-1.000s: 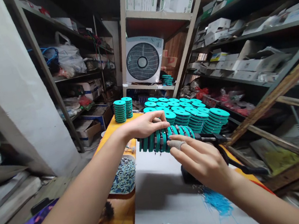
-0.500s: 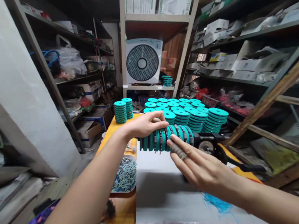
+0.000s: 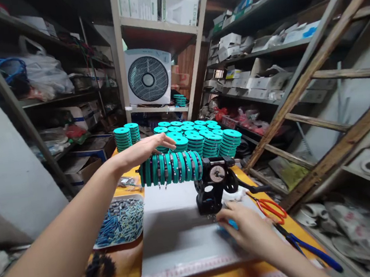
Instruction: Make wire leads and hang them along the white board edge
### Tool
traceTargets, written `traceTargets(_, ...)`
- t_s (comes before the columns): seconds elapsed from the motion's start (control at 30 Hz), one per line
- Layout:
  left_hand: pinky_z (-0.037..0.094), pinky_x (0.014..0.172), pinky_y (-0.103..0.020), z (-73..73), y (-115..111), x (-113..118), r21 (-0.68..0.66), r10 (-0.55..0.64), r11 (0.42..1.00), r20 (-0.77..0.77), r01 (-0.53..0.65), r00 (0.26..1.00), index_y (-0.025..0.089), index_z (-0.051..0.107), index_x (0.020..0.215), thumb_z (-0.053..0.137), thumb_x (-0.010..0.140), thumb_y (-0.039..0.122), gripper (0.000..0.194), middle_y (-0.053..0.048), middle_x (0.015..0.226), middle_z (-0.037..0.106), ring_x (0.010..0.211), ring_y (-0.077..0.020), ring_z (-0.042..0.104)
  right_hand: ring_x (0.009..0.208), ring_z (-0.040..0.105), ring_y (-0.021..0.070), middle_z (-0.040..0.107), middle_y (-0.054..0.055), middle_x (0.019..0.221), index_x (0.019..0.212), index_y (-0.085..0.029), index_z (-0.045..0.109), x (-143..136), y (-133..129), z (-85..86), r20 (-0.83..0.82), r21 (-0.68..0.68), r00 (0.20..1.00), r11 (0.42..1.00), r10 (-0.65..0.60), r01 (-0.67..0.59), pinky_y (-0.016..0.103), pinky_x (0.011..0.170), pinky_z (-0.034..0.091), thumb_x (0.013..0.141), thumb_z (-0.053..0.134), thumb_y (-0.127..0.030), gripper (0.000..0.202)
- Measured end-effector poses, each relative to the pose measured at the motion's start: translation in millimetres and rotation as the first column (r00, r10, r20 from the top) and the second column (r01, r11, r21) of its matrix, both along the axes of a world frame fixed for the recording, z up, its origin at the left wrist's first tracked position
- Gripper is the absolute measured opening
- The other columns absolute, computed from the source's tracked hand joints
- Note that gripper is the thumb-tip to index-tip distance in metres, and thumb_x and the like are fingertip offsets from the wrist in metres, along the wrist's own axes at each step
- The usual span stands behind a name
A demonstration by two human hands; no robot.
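A row of teal spools (image 3: 170,168) sits on the horizontal shaft of a black hand-crank winder (image 3: 213,186) standing on a grey board (image 3: 179,233). My left hand (image 3: 144,150) hovers flat, fingers spread, just above the left end of that row, holding nothing. My right hand (image 3: 246,230) rests low on the board, right of the winder's base, fingers curled over a bunch of blue strands (image 3: 231,226). Whether it grips them is unclear.
Stacks of teal spools (image 3: 201,138) fill the table's far end, two more stacks (image 3: 127,136) at far left. A tray of blue-grey pieces (image 3: 121,220) lies left of the board. Orange scissors (image 3: 273,208) and blue-handled pliers (image 3: 309,249) lie right. Shelves, a ladder and a fan (image 3: 149,77) surround.
My right hand left the spool row and dropped to the board by the blue strands. My left hand opened and lifted off the row. The camera view swung right.
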State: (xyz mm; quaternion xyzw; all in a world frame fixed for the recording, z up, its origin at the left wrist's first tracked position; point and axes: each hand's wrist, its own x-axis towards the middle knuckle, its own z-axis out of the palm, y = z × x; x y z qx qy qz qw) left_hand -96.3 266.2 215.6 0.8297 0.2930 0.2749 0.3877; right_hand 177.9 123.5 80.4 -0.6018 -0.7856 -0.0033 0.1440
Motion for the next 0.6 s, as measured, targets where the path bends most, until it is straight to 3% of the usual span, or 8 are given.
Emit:
traceTargets(0.1, 0.037, 0.097, -0.036, 2.3, -5.2, 2.0, -0.049, 0.007, 0.999, 0.038, -0.005, 0.999, 0.016, 0.053, 0.114, 0.021, 0.091, 0.052, 0.054, -0.009, 0.120, 0.056, 0.113, -0.0188, 0.049, 0.080, 0.049, 0.0038, 0.050, 0.001, 0.091, 0.089, -0.021, 0.065, -4.4, 4.5, -21.8, -0.010, -0.033, 0.995, 0.995, -0.099, 0.099, 0.013, 0.068, 0.033, 0.086, 0.044, -0.023, 0.020)
traceTargets(0.2, 0.037, 0.097, -0.037, 3.6, -9.9, 3.9, -0.078, 0.033, 0.997, 0.103, -0.025, 0.994, 0.013, 0.052, 0.113, 0.024, 0.090, 0.053, 0.055, -0.011, 0.118, 0.057, 0.108, -0.0199, 0.052, 0.080, 0.049, 0.0041, 0.051, 0.001, 0.090, 0.088, -0.022, 0.064, -8.0, 9.3, -24.8, -0.038, -0.094, 0.988, 0.985, -0.147, 0.142, 0.012, 0.067, 0.031, 0.086, 0.046, -0.026, 0.018)
traceTargets(0.33, 0.040, 0.095, -0.038, 2.9, -13.8, -1.0, -0.067, 0.040, 0.997, 0.178, -0.029, 0.983, 0.013, 0.050, 0.113, 0.024, 0.090, 0.053, 0.052, -0.013, 0.124, 0.052, 0.101, -0.0201, 0.058, 0.077, 0.050, 0.0041, 0.050, 0.002, 0.089, 0.088, -0.019, 0.063, -5.9, 15.4, -29.1, -0.035, -0.106, 0.994, 0.989, -0.108, 0.104, 0.012, 0.067, 0.032, 0.088, 0.042, -0.024, 0.022)
traceTargets(0.5, 0.029, 0.107, -0.035, -11.5, -22.9, -23.7, 0.058, 0.086, 0.993, 0.205, -0.100, 0.975, 0.014, 0.046, 0.119, 0.025, 0.091, 0.050, 0.050, -0.011, 0.131, 0.045, 0.121, -0.0186, 0.044, 0.067, 0.049, 0.0033, 0.048, 0.003, 0.087, 0.085, -0.016, 0.059, -7.5, 12.1, -38.1, 0.056, 0.067, 0.996, 0.996, -0.068, 0.064, 0.013, 0.057, 0.030, 0.087, 0.038, -0.018, 0.022)
traceTargets(0.6, 0.025, 0.110, -0.036, -27.3, -30.7, -38.6, 0.073, 0.097, 0.992, 0.133, -0.107, 0.986, 0.021, 0.036, 0.131, 0.046, 0.084, 0.051, 0.057, -0.008, 0.140, 0.036, 0.131, -0.0194, 0.032, 0.061, 0.045, 0.0025, 0.046, 0.003, 0.080, 0.082, -0.016, 0.057, -11.0, -3.9, -26.5, 0.057, 0.241, 0.998, 0.969, 0.030, -0.043, 0.012, 0.054, 0.032, 0.089, 0.029, -0.015, 0.029)
